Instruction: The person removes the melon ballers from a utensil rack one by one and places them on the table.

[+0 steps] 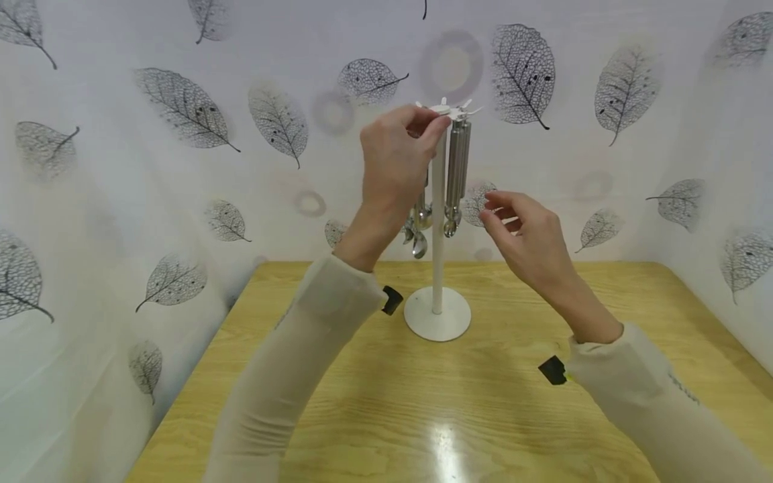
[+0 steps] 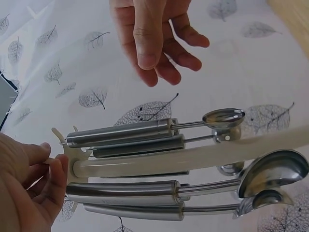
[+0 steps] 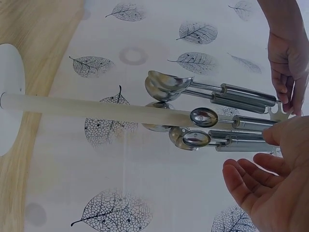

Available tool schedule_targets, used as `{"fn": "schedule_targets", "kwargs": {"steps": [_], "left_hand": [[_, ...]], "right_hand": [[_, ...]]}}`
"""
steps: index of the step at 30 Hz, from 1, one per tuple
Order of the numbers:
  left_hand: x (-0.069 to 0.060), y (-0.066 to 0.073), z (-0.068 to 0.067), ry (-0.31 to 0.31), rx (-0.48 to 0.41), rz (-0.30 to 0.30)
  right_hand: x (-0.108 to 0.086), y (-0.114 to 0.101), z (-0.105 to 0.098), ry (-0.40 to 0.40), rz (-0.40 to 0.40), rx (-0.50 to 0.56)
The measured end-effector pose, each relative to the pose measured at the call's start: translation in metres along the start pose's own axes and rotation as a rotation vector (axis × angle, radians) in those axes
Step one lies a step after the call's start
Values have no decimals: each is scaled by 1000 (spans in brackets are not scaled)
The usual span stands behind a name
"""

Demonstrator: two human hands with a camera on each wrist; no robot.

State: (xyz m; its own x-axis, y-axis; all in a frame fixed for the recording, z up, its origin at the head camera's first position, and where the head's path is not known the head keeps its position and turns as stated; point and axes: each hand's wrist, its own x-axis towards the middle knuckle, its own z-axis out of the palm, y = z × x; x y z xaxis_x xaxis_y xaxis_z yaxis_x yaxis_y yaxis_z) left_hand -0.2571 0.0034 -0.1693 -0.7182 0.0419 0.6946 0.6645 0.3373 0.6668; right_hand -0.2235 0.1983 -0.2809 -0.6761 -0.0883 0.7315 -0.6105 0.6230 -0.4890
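A white utensil stand [image 1: 437, 268] stands upright, with a round base and a hooked top. My left hand [image 1: 395, 157] pinches one of the hooks at its top, as the left wrist view also shows. Several steel scoops [image 2: 273, 174] hang by their handles around the pole, some with large bowls. Smaller oval-headed scoops [image 3: 203, 117] hang among them. To the right of the hanging scoops, apart from them in the head view, is my right hand [image 1: 528, 238], fingers loosely bent and holding nothing. Part of the hooked top is hidden behind the left fingers.
The stand's base rests on a wooden table [image 1: 362, 402], toward its back edge. White cloth [image 1: 290, 40] printed with dark leaves surrounds the table at the back and sides. A black piece [image 1: 552, 370] sticks out by each sleeve cuff.
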Motion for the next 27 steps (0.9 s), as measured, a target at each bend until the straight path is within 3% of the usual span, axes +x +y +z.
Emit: {"fn": "schedule_targets", "kwargs": {"steps": [6, 15, 27], "left_hand": [[-1, -1, 1, 39, -10, -29], [0, 1, -1, 59, 46, -48], [1, 4, -11, 6, 70, -123]], "right_hand": [[-1, 0, 1, -4, 12, 7], [3, -8, 6, -13, 10, 32], [18, -20, 21, 23, -12, 117]]}}
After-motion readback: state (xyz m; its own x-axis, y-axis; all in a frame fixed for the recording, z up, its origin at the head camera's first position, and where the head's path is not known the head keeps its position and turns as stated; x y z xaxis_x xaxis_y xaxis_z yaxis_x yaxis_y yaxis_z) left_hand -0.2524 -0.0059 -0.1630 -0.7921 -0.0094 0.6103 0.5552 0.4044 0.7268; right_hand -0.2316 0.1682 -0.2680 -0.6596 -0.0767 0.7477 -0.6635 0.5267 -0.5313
